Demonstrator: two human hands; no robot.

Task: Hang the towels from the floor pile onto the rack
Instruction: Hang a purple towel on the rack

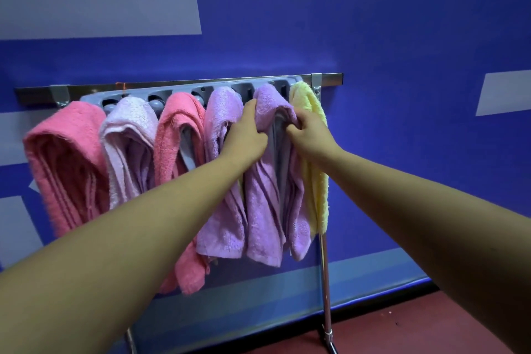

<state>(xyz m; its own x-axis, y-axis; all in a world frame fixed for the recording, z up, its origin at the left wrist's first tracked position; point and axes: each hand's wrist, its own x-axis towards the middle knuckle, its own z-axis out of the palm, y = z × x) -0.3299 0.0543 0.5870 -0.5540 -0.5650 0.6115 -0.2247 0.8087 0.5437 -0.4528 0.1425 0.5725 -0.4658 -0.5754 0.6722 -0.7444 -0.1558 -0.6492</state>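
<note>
Six towels are hanging along the rack [184,89], each pushed up into one of its grey slots so that the pinched middle holds it and both halves are draping down. At the rack's left end a pink towel [66,158] is hanging, then a pale towel [126,146], then a second pink towel [175,152] and a purple towel [221,181]. Next comes the second purple towel [270,195], the one being worked on, under the slot second from the rack's right end. The left hand [247,135] is gripping its left fold, thumb lying up along the cloth. The right hand [310,129] is pinching its right fold with curled fingers. The two hands are probably spreading and tugging the folds so that the towel is seating firmly in the slot and hanging evenly. At the rack's right end a yellow towel [316,167] is hanging narrow and flat, and below it a metal leg [325,282] is running down to the red floor. With every visible slot filled, the job is looking nearly done, though the floor pile is lying out of view below the rack. No brand, label or writing is showing anywhere on the rack or towels.
</note>
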